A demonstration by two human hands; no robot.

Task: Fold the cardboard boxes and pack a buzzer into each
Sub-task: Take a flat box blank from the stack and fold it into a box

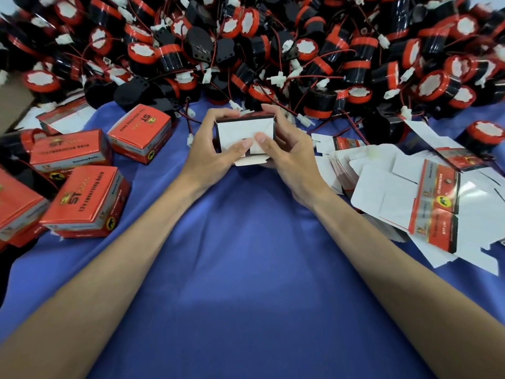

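Between my two hands, over the blue cloth, is a small cardboard box (240, 131) with its white flapped end turned towards me. My left hand (210, 140) grips its left side, thumb pressing on the white flaps. My right hand (287, 143) grips the right side, its thumb also on the flaps. A large heap of black and red buzzers (273, 50) with red wires and white plugs fills the far side of the table. A stack of flat unfolded boxes (410, 198) lies at the right.
Several closed red boxes (87, 198) lie at the left on the blue cloth (246, 269). One more closed red box (139, 132) sits left of my hands. A loose buzzer (481, 135) rests at the far right beside the flat boxes.
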